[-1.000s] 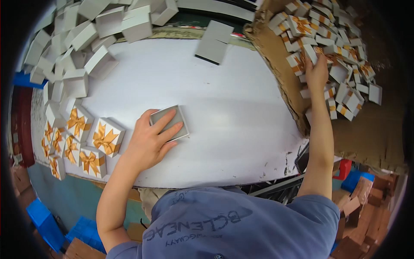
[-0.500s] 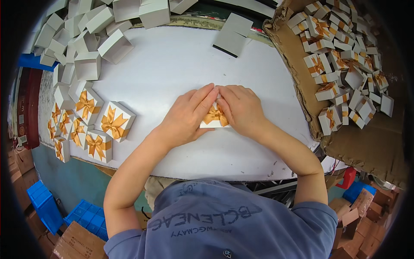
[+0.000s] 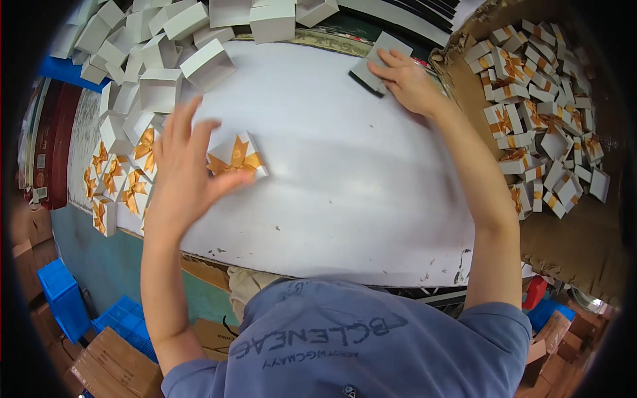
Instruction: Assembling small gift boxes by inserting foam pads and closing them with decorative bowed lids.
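fingers of the left hand (image 3: pixel 180 174) are spread apart, and the thumb tip is laid against a white box with a gold bow (image 3: pixel 237 158), which is seen tilted on the white table (image 3: pixel 332 186). more bowed boxes (image 3: pixel 123 182) are grouped just left of that hand. a flat grey lid (image 3: pixel 375 61) at the far table edge is pressed under the right hand (image 3: pixel 410 83), whose fingers are laid flat and slightly apart on it. plain white boxes (image 3: pixel 166 60) are heaped at the far left, and small bowed pieces (image 3: pixel 541 126) are piled in a cardboard carton (image 3: pixel 570 245) on the right.
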Tool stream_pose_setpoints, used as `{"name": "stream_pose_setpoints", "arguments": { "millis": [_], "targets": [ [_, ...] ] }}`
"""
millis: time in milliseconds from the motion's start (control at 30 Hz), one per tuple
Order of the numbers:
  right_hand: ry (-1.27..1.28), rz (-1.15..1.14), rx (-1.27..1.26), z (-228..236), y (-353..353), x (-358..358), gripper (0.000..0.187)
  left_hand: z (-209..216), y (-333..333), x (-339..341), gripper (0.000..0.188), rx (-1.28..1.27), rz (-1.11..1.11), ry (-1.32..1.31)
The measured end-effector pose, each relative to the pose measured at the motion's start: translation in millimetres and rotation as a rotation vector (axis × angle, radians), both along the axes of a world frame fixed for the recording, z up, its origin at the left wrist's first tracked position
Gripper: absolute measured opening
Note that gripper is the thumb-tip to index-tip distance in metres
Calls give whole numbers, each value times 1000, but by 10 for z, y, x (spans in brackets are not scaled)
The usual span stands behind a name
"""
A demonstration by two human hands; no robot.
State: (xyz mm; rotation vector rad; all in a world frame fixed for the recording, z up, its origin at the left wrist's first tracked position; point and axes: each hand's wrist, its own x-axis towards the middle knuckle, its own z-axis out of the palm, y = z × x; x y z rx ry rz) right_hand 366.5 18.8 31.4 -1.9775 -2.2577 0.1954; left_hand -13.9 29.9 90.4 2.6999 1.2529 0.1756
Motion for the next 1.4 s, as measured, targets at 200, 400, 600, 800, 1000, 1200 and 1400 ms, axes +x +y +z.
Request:
{"name": "stream_pose_setpoints", "arguments": {
  "millis": [200,400,600,800,1000,1200,1400],
  "targets": [
    [52,149,-197,137,-39,-135,48,-379,919,220,76,312,95,84],
    [220,-26,-162,-36,-254,-167,45,-357,149,758,62,5,-305,-235],
    [414,4,-109,106,-704,-440,37,-427,-666,929,68,-366,-225,-277],
    [10,341,255,156,-1296,-1017,23,-669,-690,1096,91,-298,-163,-707],
    [487,279,118,308,-1311,-398,30,-694,-691,894,64,-56,-636,-498],
    [-492,-920,-310,361,-1287,1610,71,-408,-621,595,46,-93,-697,-187],
    [-280,-739,-251,485,-1074,1274,72,-673,-635,635,59,-259,-605,-393]
  ]
}}
